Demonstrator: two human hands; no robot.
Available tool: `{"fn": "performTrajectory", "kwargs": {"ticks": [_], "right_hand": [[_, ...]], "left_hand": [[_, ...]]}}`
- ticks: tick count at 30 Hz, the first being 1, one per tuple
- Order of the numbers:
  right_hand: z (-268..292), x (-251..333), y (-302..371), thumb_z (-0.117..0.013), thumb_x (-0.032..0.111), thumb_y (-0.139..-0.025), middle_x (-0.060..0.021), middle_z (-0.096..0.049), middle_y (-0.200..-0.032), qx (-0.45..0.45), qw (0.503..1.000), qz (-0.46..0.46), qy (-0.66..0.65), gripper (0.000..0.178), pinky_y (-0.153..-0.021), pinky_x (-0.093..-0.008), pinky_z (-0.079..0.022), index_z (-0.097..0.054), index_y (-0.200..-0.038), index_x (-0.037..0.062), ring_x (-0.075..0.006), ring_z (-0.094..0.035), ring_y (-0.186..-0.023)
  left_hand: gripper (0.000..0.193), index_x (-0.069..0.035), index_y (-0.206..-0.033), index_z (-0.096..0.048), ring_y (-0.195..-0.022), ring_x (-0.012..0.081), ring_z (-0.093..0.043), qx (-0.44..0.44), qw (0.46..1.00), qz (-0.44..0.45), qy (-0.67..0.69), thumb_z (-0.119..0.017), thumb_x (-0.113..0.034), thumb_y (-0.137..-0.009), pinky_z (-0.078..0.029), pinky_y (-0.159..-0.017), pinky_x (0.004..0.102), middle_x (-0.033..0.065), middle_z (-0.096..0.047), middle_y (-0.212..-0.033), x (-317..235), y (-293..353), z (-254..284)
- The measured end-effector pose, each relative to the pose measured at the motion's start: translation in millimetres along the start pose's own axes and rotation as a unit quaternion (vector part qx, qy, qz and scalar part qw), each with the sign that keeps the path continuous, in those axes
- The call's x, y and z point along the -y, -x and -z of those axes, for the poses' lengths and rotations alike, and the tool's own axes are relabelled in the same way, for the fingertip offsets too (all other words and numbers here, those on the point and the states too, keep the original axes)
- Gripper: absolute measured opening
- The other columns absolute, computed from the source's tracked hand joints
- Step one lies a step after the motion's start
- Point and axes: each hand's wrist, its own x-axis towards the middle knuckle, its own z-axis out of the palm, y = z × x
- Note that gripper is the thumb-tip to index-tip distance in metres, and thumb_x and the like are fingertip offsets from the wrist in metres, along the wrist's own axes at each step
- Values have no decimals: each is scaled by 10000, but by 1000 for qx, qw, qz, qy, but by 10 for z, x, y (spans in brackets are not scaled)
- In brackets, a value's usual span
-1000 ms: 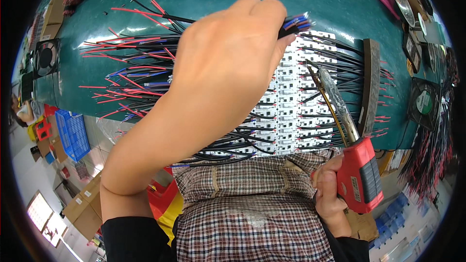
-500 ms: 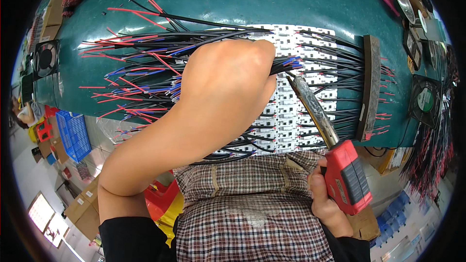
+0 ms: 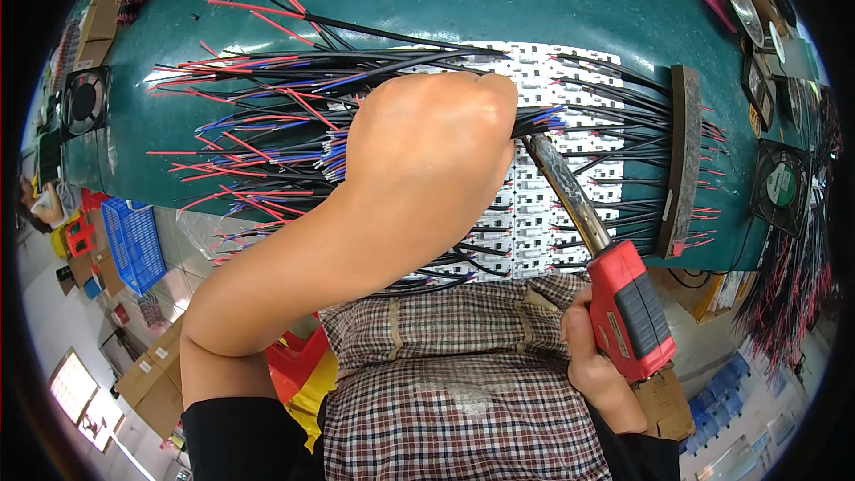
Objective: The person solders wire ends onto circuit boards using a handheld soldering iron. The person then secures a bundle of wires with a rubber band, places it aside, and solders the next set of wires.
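Head view, one moment.

The left hand (image 3: 427, 151) sits at the centre of the frame, back of the hand toward the camera, fingers curled down out of sight. It presses on a bundle of red, blue and black wires (image 3: 267, 138) that fans out toward the left of the frame. Stripped coloured wire ends (image 3: 545, 118) emerge at the right edge of the hand, just beside the knuckles. How tightly the fingers close on the bundle cannot be told.

The right hand (image 3: 598, 365), lower right of the frame, is wrapped closed around the red grip of a soldering iron (image 3: 628, 307). The iron's metal barrel (image 3: 565, 189) runs up and to the left; its tip meets the wire ends right beside the left hand.

Beneath both lies a white panel of small circuit boards (image 3: 534, 214) on the green counter (image 3: 463, 0). Black wires (image 3: 614, 134) run from the panel to the right, passing under a dark wooden bar (image 3: 684, 160) that stands upright in the frame.

At the right rim a black fan (image 3: 782, 187) lies on the counter. A blue crate (image 3: 134, 245) sits on the floor at lower left.
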Motion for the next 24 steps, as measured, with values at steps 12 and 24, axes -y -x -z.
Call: {"fn": "performTrajectory", "kwargs": {"ticks": [12,24], "right_hand": [[-9,28,-61,-767,70,-864,-141,-666,-899,3,998,64,12,203,-640,-360,-530,-678,-1027,-12,-290,-667,-734],[21,3,55,-777,83,-865,-126,-689,-908,-13,999,39,1,216,-699,-373,-558,-695,-1040,-12,-280,-691,-784]], "left_hand": [[213,12,-863,-649,-745,378,-669,10,1000,-2,1,-786,-124,-773,-525,-674,462,175,-671,-782,-2,-13,-10],[193,15,-857,-663,-737,380,-665,31,999,7,5,-771,-132,-792,-524,-669,465,179,-662,-757,19,-58,28]]}}
